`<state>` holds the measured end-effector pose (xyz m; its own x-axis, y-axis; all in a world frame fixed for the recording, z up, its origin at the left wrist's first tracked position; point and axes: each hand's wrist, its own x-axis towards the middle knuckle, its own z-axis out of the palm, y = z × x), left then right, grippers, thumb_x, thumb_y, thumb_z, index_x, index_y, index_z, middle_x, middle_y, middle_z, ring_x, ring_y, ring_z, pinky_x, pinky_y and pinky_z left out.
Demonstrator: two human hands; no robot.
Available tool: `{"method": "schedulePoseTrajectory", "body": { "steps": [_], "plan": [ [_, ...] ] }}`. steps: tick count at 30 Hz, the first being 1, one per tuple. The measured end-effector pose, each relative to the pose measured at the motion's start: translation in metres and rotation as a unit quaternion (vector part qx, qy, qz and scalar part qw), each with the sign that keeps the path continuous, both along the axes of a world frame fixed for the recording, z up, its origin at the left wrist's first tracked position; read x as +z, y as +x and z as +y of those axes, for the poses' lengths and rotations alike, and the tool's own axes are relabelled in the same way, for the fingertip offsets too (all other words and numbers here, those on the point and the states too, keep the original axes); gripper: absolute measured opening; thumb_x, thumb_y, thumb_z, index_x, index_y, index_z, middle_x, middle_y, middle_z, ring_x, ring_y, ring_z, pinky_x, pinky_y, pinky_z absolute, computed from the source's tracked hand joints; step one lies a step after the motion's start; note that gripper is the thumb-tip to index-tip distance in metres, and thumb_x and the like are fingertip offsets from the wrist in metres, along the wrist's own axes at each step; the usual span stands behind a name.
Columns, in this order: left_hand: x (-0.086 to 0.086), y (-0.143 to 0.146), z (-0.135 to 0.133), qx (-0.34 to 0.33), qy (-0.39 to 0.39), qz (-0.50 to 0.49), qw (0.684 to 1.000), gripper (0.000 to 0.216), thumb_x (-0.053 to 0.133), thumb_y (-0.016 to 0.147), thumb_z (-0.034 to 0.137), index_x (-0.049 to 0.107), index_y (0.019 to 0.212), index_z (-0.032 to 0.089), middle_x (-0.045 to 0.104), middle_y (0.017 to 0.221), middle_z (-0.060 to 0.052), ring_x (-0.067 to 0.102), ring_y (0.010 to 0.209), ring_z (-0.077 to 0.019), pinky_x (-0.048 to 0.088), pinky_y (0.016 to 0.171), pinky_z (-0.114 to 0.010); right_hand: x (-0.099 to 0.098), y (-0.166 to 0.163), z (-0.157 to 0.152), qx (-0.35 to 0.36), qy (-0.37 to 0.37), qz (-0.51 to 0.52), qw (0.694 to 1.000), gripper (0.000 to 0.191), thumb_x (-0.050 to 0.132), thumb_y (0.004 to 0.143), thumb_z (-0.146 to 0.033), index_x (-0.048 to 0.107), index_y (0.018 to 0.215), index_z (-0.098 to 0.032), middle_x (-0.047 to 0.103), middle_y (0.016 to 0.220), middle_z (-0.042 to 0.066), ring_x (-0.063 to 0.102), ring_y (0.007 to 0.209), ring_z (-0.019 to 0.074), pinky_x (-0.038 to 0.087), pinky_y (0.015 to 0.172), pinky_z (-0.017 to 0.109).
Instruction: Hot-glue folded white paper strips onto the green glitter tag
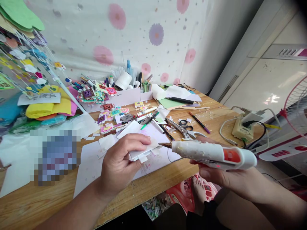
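My left hand (121,159) is closed in a pinch on a small stack of white paper pieces (144,150), held just above the wooden table (153,185). My right hand (223,177) grips a white hot glue gun (213,154) with an orange trigger. The gun lies sideways and its brown nozzle (165,145) points left, right beside the edge of the paper stack. White sheets (91,163) lie on the table under my left hand.
Scissors (183,127), markers (199,122) and pens lie behind the hands. Small coloured paper cutouts (107,111) are heaped at the back left. A power strip (241,129) with cables sits at the right edge, beside a fan (296,105). Coloured foam sheets (45,108) are stacked at left.
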<state>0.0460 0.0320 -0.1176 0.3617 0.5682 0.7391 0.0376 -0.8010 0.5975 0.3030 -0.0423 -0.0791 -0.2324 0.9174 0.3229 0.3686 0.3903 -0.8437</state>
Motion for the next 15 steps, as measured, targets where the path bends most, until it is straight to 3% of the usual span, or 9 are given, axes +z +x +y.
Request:
{"method": "schedulePoseTrajectory", "body": {
  "steps": [6, 15],
  "plan": [
    [-0.0023, -0.0018, 0.0015, -0.015, 0.017, 0.01, 1.0, 0.033, 0.065, 0.075, -0.004, 0.06, 0.096, 0.021, 0.066, 0.103, -0.006, 0.064, 0.101, -0.0221, 0.053, 0.089, -0.04, 0.005, -0.0053, 0.0001, 0.04, 0.047, -0.105, 0.993, 0.006, 0.063, 0.079, -0.022, 0.068, 0.079, -0.024, 0.065, 0.075, 0.004, 0.063, 0.068, 0.0205, 0.054, 0.057, 0.029],
    [-0.0016, 0.0006, 0.0017, -0.017, -0.002, 0.003, 1.0, 0.027, 0.065, 0.077, 0.0, 0.06, 0.095, 0.021, 0.067, 0.1, -0.006, 0.065, 0.1, -0.0223, 0.054, 0.088, -0.04, 0.0014, -0.0058, 0.0004, 0.06, 0.042, -0.146, 0.987, 0.015, 0.059, 0.082, -0.023, 0.054, 0.069, -0.022, 0.058, 0.072, 0.002, 0.057, 0.072, 0.0186, 0.05, 0.065, 0.029]
  ]
}}
